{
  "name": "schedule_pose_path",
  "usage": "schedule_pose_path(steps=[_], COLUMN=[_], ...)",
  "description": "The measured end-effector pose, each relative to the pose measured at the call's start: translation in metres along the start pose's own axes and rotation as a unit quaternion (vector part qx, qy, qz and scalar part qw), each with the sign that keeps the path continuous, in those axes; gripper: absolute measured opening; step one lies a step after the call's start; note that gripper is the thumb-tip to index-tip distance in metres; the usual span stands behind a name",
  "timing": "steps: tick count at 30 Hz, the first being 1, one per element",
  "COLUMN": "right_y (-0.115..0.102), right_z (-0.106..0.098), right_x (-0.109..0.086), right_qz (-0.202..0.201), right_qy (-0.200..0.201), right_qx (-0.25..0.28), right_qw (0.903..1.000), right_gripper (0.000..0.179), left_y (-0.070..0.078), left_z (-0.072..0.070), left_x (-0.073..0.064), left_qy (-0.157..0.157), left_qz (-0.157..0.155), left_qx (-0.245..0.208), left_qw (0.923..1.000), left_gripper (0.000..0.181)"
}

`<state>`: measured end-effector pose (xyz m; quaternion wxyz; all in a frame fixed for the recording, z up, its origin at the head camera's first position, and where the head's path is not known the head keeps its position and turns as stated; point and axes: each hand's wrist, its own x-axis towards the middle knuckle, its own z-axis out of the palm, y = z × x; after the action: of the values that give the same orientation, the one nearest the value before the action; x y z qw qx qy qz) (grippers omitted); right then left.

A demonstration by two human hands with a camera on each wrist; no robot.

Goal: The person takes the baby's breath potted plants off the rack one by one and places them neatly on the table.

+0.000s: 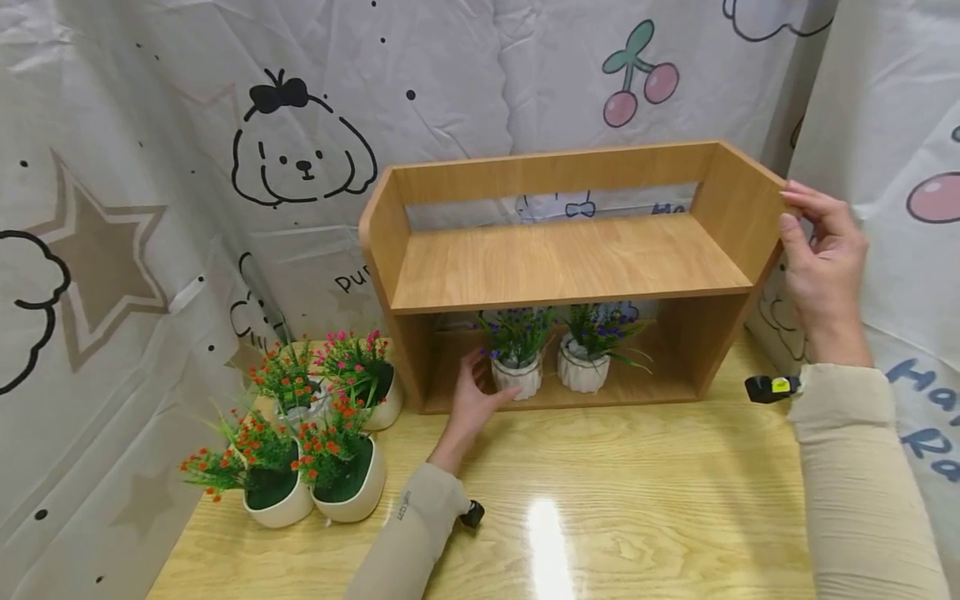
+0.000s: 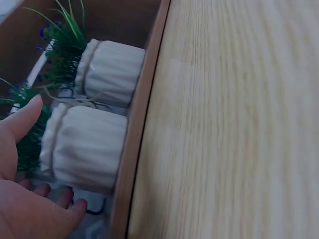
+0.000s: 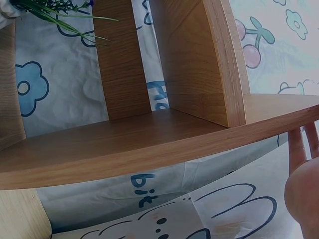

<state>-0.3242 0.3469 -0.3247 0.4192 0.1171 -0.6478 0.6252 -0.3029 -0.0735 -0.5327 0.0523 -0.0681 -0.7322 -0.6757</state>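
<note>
My left hand (image 1: pixel 474 400) is at the lower level of a two-tier wooden shelf (image 1: pixel 570 258), around the left of two white pots. Its thumb and fingers are spread either side of this pot (image 2: pixel 89 147), which holds a purple-flowered artificial plant (image 1: pixel 517 333). Beside it on the right stands a matching white pot (image 1: pixel 583 367) with purple flowers. My right hand (image 1: pixel 825 250) holds the upper front edge of the shelf's right side panel by thumb and fingertips. In the right wrist view its fingers (image 3: pixel 298 149) reach that panel's outer side.
Several white pots with orange and pink flowers cluster left of the shelf, such as the front pot (image 1: pixel 352 492). The shelf's upper board (image 1: pixel 570 258) has a raised back rail. A printed curtain (image 1: pixel 450 75) hangs behind the wooden table (image 1: pixel 637 500).
</note>
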Motion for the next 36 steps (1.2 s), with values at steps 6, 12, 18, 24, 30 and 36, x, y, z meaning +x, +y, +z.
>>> schedule_pose_path(steps=[6,12,18,24,30,36], right_y=[-0.001,-0.003,-0.002,-0.001,-0.002,-0.003], right_z=[0.0,0.001,0.001,0.001,0.0,0.001], right_x=[-0.001,-0.002,-0.002,-0.002,-0.001,-0.002], right_qz=[-0.002,0.007,0.009,0.008,0.007,0.02], right_qy=[0.003,0.003,0.005,0.005,0.005,-0.001], right_qx=[-0.016,-0.034,0.008,0.011,0.017,-0.029], right_qw=[0.9999,0.9994,0.9999,0.9999,0.9998,0.9994], right_gripper=[0.027,0.028,0.027,0.027,0.027,0.029], left_y=[-0.004,-0.009,-0.01,-0.01,-0.009,-0.01], left_z=[0.015,0.027,0.032,0.031,0.03,0.023], left_x=[0.012,0.018,0.019,0.021,0.023,0.023], left_qy=[0.003,0.027,0.048,0.045,0.036,0.041], left_qz=[-0.006,-0.03,-0.04,-0.037,-0.018,-0.002], left_qx=[-0.036,-0.017,0.007,0.01,0.037,0.09], left_qw=[0.9994,0.9991,0.9981,0.9983,0.9985,0.9951], left_gripper=[0.1,0.105,0.107,0.101,0.094,0.092])
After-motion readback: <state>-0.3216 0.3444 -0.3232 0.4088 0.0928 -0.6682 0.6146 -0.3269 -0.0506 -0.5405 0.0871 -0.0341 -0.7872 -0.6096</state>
